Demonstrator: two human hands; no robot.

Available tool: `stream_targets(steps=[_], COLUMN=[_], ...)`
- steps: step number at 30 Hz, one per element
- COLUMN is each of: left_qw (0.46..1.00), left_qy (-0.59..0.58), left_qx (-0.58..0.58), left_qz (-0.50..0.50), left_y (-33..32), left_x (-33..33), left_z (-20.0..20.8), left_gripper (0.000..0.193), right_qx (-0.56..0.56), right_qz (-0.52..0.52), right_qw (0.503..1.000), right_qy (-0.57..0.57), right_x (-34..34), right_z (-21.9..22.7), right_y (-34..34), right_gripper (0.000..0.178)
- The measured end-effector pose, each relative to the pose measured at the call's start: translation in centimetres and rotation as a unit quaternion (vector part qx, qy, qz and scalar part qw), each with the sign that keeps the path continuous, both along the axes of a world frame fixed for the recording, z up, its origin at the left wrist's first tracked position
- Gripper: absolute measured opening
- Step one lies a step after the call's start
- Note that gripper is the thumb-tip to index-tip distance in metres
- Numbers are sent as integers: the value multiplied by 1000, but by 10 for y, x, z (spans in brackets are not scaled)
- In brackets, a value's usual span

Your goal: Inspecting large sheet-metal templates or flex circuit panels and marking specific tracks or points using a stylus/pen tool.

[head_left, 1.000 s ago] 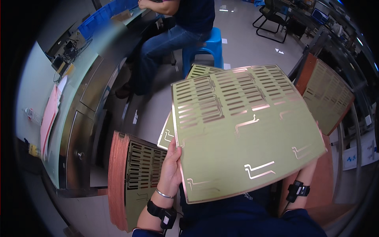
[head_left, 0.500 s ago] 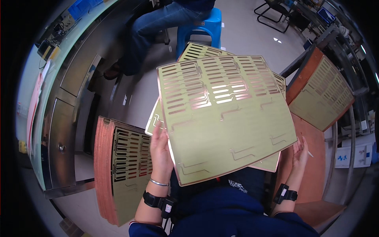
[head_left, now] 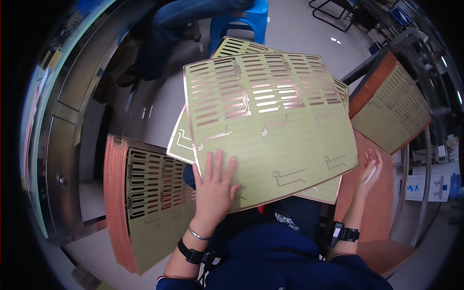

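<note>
Top sheet: we see one thin, square, yellow-green flexible circuit sheet with copper slots and traces [head_left: 270, 125], glossy, held tilted across the centre of the frame.
Sheets beneath: one more such sheet for certain [head_left: 181, 140], its corners peeking out at upper centre, left and lower right; we cannot tell if there are others.
Left hand [head_left: 212, 186]: it lies flat on the top sheet's lower left corner, fingers spread wide and straight.
Right hand [head_left: 368, 169]: at the top sheet's right edge, fingers loosely extended; we cannot tell whether it grips the sheet.
Left stack [head_left: 145, 203]: one thick pile of copper-edged sheets standing at lower left.
Right stack [head_left: 394, 111]: one similar pile on a brown board at upper right.
Wrists: two black bands, plus one thin metal bangle [head_left: 198, 235] on the left.
Stool: one blue plastic stool [head_left: 237, 24], top centre.
</note>
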State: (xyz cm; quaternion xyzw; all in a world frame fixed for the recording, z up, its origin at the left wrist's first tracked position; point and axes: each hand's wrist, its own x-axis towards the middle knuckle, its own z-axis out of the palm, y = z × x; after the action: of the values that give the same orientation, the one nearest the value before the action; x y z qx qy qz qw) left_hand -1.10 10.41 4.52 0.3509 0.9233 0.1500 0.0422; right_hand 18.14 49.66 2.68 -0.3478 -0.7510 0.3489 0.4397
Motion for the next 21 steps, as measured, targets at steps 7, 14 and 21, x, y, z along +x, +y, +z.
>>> stream_targets(steps=[7,14,21], left_qw=[944,937,966], left_qy=[-62,-108,-24], left_qx=[62,29,-3], left_qz=[-318,-331,-258], left_y=[23,17,-10], left_x=[28,20,1], left_z=[-4,12,9], left_gripper=[64,63,56], right_qx=[-86,-182,-340], right_qz=[173,282,486], right_qw=[981,939,793], right_qy=[7,-69,-140], right_x=[-27,-40,-37], right_z=[18,26,36], right_y=[-68,-111,-123], right_gripper=[45,23,10])
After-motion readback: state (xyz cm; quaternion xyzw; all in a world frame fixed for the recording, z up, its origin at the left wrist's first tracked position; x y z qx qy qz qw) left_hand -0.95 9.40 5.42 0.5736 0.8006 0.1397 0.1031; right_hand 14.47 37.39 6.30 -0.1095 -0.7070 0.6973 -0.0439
